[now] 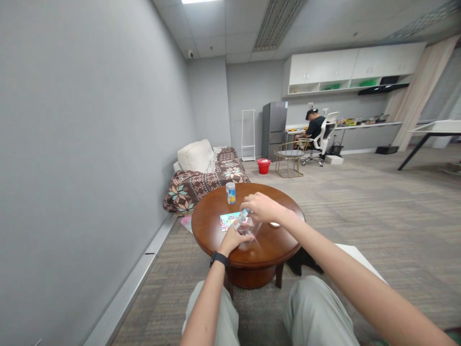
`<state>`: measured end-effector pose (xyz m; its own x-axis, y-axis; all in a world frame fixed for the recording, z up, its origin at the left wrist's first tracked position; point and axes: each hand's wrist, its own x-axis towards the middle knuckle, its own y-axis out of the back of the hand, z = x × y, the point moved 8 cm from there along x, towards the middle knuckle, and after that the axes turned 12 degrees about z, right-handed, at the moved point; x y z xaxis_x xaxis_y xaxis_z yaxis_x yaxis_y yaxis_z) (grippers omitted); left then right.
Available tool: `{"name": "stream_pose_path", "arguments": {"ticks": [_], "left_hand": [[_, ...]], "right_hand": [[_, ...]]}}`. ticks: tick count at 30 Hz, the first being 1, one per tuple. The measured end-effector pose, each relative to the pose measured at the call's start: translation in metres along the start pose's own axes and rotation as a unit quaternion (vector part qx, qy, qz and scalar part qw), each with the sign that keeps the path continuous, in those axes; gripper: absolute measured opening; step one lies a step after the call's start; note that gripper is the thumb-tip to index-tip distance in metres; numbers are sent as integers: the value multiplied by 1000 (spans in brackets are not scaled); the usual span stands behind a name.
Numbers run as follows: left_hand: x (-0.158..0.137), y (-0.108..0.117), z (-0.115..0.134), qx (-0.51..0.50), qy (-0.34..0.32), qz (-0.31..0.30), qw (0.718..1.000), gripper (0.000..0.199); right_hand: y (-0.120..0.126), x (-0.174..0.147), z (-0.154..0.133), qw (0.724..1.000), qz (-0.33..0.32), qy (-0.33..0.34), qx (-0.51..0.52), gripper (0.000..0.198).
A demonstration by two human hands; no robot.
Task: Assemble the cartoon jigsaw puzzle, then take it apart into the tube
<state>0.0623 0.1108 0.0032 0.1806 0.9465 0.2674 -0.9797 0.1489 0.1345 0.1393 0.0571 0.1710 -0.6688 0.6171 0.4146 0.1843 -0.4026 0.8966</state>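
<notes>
Over the round wooden table (209, 240), my right hand (262, 206) pinches a small pale item with a blue end (244, 214), too small to name surely. My left hand (233, 239), with a dark watch on its wrist, is curved around a clear plastic piece (248, 234) just below; its thumb and fingers are apart, and whether it grips the plastic is unclear. A colourful printed card (226, 221) lies flat under the hands. Behind them a blue and yellow can (231, 193) stands upright. A small white round thing (274, 224) is partly hidden by my right forearm.
A sofa (201, 185) with a patterned cover stands beyond the table, near the grey wall (90, 144) on the left. Farther back are a red bucket (264, 166), a gold-framed chair (289, 156), a fridge (274, 127) and a seated person (314, 126).
</notes>
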Motion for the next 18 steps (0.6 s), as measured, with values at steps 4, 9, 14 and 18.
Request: {"name": "stream_pose_path", "arguments": {"ticks": [4, 9, 14, 18], "left_hand": [[-1, 0, -2, 17, 14, 5, 1000, 54], [-1, 1, 1, 18, -1, 1, 1000, 51], [-3, -2, 3, 20, -4, -18, 1000, 54], [-3, -3, 0, 4, 0, -24, 1000, 55]], "right_hand": [[50, -6, 43, 994, 35, -99, 35, 30], [43, -20, 72, 983, -54, -175, 0, 27], [17, -25, 62, 976, -116, -184, -18, 28], [18, -25, 58, 970, -148, -190, -26, 32]]}}
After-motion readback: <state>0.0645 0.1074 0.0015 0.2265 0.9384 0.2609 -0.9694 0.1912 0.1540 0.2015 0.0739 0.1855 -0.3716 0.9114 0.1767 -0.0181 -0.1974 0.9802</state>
